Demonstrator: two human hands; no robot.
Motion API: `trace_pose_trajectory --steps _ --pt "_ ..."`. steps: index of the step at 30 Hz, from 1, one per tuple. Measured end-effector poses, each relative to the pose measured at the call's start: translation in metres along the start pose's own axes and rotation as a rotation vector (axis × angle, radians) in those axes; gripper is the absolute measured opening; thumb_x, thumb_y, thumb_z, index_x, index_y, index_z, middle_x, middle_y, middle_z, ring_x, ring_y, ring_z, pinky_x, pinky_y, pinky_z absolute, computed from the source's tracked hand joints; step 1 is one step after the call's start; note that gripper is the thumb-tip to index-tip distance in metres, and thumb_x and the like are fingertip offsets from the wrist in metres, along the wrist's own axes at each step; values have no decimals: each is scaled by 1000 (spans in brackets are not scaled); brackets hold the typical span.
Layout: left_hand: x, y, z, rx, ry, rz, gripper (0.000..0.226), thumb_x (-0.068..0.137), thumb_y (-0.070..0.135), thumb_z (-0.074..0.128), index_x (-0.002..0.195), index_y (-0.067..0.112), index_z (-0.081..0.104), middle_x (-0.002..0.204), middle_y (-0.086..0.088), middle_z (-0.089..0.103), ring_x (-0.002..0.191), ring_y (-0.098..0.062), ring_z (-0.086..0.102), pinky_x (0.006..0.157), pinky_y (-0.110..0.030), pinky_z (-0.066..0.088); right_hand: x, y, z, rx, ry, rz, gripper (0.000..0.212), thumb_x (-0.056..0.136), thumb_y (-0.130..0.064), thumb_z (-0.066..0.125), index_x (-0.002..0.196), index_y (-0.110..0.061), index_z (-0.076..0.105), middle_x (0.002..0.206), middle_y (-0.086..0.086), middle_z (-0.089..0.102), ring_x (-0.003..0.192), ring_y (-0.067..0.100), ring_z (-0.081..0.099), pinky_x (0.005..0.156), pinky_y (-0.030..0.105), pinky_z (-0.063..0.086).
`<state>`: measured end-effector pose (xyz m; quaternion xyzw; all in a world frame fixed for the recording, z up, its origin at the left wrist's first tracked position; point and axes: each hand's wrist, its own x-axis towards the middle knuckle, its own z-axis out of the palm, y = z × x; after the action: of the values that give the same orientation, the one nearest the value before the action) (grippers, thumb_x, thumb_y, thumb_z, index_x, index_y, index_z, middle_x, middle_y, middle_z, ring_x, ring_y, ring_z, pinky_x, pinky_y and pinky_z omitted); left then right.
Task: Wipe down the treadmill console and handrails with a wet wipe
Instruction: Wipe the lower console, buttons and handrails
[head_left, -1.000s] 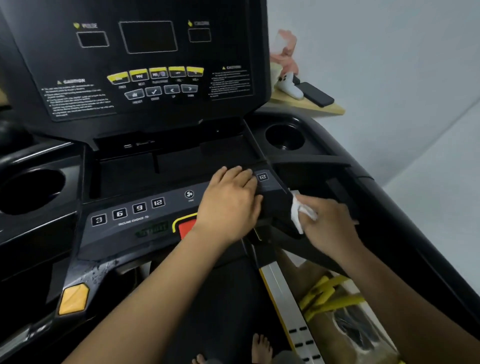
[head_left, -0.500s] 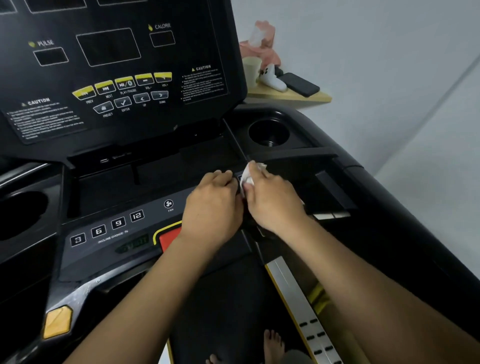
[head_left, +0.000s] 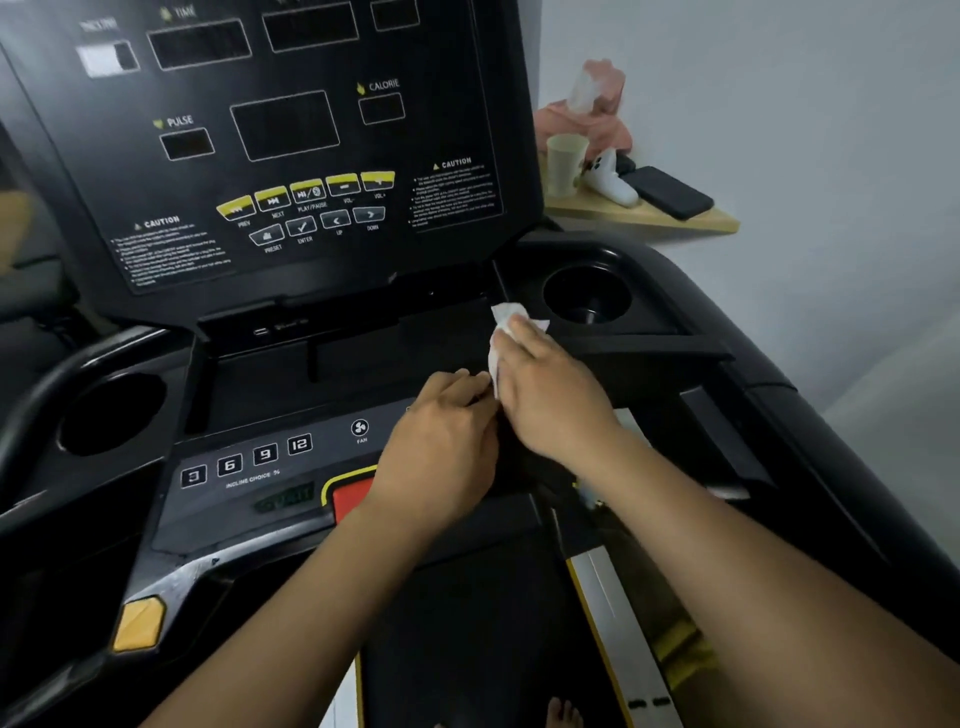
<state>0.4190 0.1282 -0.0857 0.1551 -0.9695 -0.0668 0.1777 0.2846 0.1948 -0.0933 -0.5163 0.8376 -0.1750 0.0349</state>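
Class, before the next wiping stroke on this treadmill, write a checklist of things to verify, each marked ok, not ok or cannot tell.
1. wet wipe held by right hand: ok.
2. wet wipe pressed on the console tray: cannot tell.
3. left hand clear of red button: not ok, it covers the button's right side.
4. right cup holder free of objects: ok.
5. wet wipe damp enough: cannot tell.

Two hands (head_left: 441, 452) (head_left: 550, 400), one wipe (head_left: 505, 323), two cupholders (head_left: 621, 283) (head_left: 111, 415)

On your upright display panel (head_left: 291, 156) read TIME, PULSE, CALORIE, CAUTION twice, PREV, NEXT, PLAY/PAUSE, ENTER. At six o'clock from it, the control strip (head_left: 234, 493) shows 3, 6, 9, 12, INCLINE CHOICE %, FAN.
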Motion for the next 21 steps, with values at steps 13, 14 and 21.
trace_pose_trajectory --steps 13,14,21 --pt "-3 10 -3 -91 -58 -63 36 85 8 56 119 4 68 131 -14 62 126 -28 51 112 -30 36 9 -5 -14 -233 18 -58 30 98 -28 35 110 -15 59 123 2 50 95 25 60 66 32 39" --pt "-4 9 -1 -91 -68 -101 40 88 12 54 126 5 63 139 -14 56 134 -29 45 115 -30 30 22 3 -14 -206 3 -95 28 98 -25 36 110 -15 59 123 3 50 95 27 60 68 33 40" --pt "-7 11 -8 -206 -80 -204 29 92 17 54 113 7 71 134 -12 59 134 -25 46 115 -30 32 50 10 -17 -63 -20 -68 34 97 -32 37 104 -18 68 116 6 64 92 30 60 70 34 45"
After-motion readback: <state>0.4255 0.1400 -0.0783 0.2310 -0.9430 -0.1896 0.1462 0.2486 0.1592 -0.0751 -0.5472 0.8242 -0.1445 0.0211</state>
